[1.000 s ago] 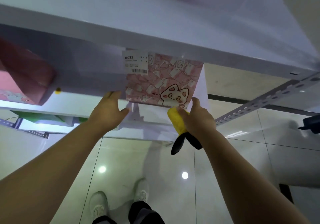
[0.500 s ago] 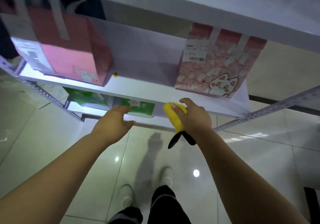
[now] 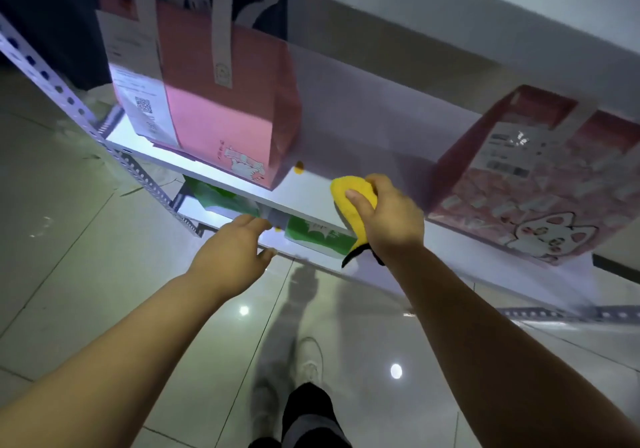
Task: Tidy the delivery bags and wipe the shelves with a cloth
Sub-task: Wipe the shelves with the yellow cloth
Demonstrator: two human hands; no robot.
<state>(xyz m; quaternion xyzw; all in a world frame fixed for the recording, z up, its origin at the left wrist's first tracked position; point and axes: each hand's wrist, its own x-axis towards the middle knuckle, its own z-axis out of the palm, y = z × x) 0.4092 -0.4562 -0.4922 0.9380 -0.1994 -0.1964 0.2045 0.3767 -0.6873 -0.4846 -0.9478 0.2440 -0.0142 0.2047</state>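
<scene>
My right hand [image 3: 388,219] grips a yellow cloth [image 3: 349,202] with a black tail and presses it on the white shelf [image 3: 311,191], between two pink delivery bags. The plain pink bag [image 3: 221,101] with white handles and a printed receipt stands at the left. The pink bag with a cat drawing [image 3: 533,188] stands at the right, apart from my hand. My left hand [image 3: 235,250] hovers at the shelf's front edge, fingers loosely spread and holding nothing.
A green bag [image 3: 318,236] and another green item [image 3: 221,198] lie on the lower shelf. A small orange bit [image 3: 298,167] sits on the shelf by the plain bag. Perforated metal uprights [image 3: 69,101] frame the rack. Glossy tiled floor [image 3: 104,292] and my shoes lie below.
Both hands let go of the cat bag, which now stands on the shelf at the right. My right hand moved the cloth up onto the shelf surface; the view swung left.
</scene>
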